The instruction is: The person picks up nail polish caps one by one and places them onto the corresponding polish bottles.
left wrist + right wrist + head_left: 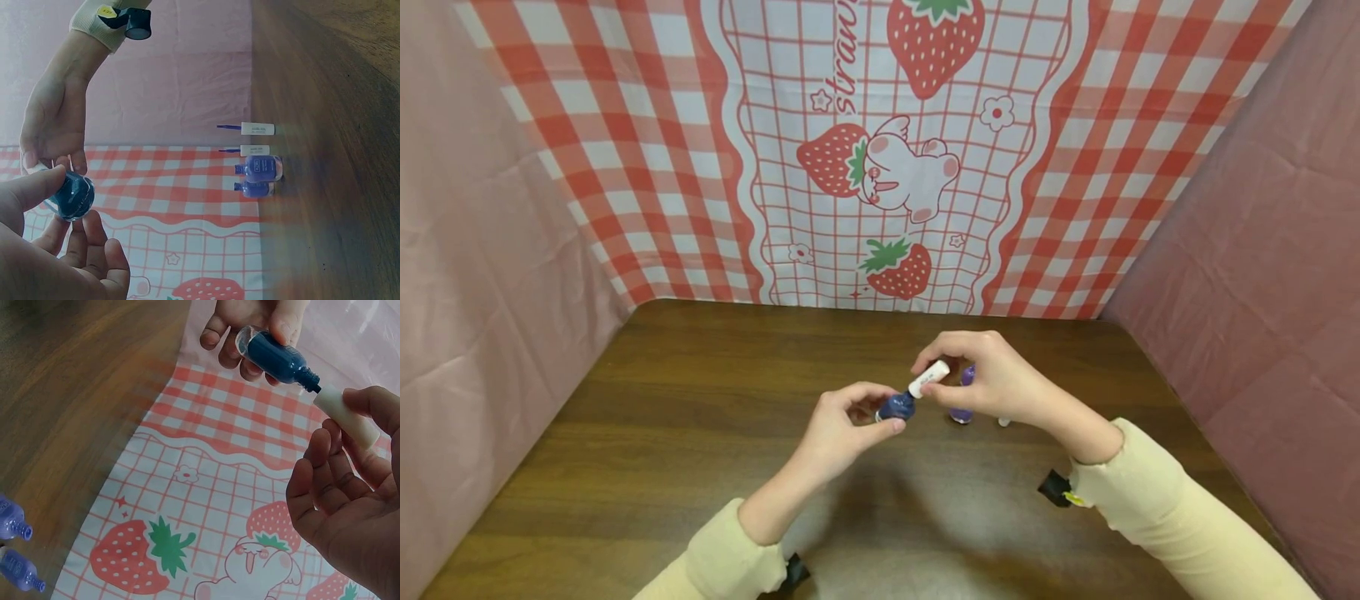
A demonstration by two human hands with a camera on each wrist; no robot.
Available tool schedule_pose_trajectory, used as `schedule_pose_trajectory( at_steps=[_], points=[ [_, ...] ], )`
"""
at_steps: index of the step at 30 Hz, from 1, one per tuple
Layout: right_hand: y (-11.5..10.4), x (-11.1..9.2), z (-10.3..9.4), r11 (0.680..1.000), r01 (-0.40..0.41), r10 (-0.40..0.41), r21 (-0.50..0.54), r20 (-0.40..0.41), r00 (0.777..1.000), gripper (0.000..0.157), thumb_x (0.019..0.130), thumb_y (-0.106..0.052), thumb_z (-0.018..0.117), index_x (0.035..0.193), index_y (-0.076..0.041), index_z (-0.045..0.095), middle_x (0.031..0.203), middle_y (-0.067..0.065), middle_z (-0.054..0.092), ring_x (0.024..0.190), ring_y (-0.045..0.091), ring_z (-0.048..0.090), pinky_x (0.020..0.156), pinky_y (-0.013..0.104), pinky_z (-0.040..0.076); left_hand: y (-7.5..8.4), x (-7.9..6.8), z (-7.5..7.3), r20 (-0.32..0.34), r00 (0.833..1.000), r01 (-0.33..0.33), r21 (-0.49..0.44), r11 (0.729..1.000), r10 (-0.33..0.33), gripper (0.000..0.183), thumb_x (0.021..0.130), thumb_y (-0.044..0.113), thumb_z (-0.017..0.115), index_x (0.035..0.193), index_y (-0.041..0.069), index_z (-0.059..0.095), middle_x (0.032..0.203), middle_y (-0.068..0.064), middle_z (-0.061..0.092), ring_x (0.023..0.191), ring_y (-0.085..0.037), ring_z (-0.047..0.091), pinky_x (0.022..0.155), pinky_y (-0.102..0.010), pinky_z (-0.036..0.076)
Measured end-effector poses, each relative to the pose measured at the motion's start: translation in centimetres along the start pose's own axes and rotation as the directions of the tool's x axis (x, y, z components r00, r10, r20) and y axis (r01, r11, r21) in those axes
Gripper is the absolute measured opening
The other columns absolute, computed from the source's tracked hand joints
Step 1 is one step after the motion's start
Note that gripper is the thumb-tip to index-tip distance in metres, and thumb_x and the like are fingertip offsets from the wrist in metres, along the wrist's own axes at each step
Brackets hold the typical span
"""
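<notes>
A glass nail polish bottle of dark blue point(897, 407) is held tilted above the table by my left hand point(842, 425), pinched between thumb and fingers. My right hand point(992, 379) pinches a white cap point(929, 379) in line with the bottle's neck. In the right wrist view the blue bottle point(275, 357) shows its threaded neck bare, and a dark brush end shows between it and the cap point(347, 415). The cap is off the threads, its brush mostly hidden. Two open purple nail polish bottles, a front one point(264, 167) and one behind point(256, 189), stand upright on the table.
Beside the purple bottles, two white caps point(257, 129) stand on the brown wooden table point(700, 417) with purple brushes pointing up. A strawberry-print cloth point(880, 275) hangs along the back edge. Pink cloths point(1247, 250) hang at both sides.
</notes>
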State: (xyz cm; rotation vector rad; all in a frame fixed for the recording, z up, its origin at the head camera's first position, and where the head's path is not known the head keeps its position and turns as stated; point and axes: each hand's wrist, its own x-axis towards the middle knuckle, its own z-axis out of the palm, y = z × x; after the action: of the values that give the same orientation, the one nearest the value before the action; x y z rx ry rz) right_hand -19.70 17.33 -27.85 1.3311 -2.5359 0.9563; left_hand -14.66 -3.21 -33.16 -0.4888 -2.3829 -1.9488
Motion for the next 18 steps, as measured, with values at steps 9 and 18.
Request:
schedule_pose_trajectory(
  at_steps=[9, 18],
  points=[
    [-0.7, 0.2, 0.3, 0.995, -0.065, 0.065, 0.078, 0.003, 0.998, 0.021, 0.075, -0.014, 0.071, 0.094, -0.013, 0.063, 0.085, -0.003, 0.063, 0.067, 0.010, 0.055, 0.056, 0.027, 0.048, 0.0, 0.2, 0.3, 0.014, 1.000, 0.016, -0.045, 0.999, -0.016, 0.026, 0.072, 0.006, 0.072, 0.096, 0.003, 0.065, 0.088, -0.012, 0.066, 0.072, -0.018, 0.057, 0.067, -0.030, 0.049],
    [-2.6, 0.7, -0.1, 0.980, -0.091, 0.089, 0.178, 0.017, 0.996, 0.017, 0.075, -0.005, 0.069, 0.091, -0.009, 0.064, 0.083, 0.000, 0.064, 0.063, 0.014, 0.052, 0.054, 0.025, 0.046, -0.2, 0.4, 0.4, 0.018, 1.000, 0.026, -0.056, 0.998, -0.025, 0.027, 0.071, 0.008, 0.073, 0.097, 0.004, 0.065, 0.089, -0.011, 0.066, 0.072, -0.017, 0.056, 0.068, -0.031, 0.048]
  ],
)
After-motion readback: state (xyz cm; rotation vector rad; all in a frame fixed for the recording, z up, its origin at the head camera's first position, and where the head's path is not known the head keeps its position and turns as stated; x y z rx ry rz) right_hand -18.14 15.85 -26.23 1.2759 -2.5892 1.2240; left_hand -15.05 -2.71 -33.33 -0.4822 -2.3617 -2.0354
